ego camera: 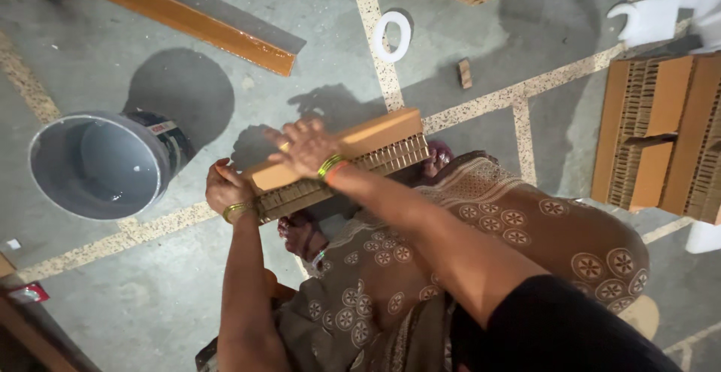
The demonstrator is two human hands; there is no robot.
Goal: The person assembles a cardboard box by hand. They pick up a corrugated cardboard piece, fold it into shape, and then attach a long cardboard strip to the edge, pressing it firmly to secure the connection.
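Left hand (pixel 225 186) closes its grip on the near-left end of a honeycomb cardboard slab (pixel 342 163); right hand (pixel 306 147) presses flat, fingers spread, on its smooth orange top.

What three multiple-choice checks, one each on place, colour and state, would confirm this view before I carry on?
1. Where is the grey bucket?
A. left of the honeycomb cardboard block
B. on top of it
C. right of it

2. What colour is the ring on the floor?
A. black
B. white
C. green

3. How does the right hand sit?
A. raised clear
B. inside the bucket
C. flat on the block's top

Answers: 1 A, it stands on the floor beyond the left hand. 2 B, white against grey. 3 C, fingers spread on the top face.
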